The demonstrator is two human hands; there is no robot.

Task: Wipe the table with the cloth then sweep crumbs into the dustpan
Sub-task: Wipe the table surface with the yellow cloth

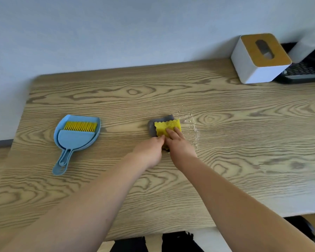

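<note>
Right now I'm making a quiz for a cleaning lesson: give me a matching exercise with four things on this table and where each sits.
Things:
1. dustpan
2. cloth
3. crumbs
4. tissue box

Places:
A. far right, by the wall
B. under both hands
C. left side, brush resting in it
D. scattered just right of the cloth

Pairs: 1-C, 2-B, 3-D, 4-A
</note>
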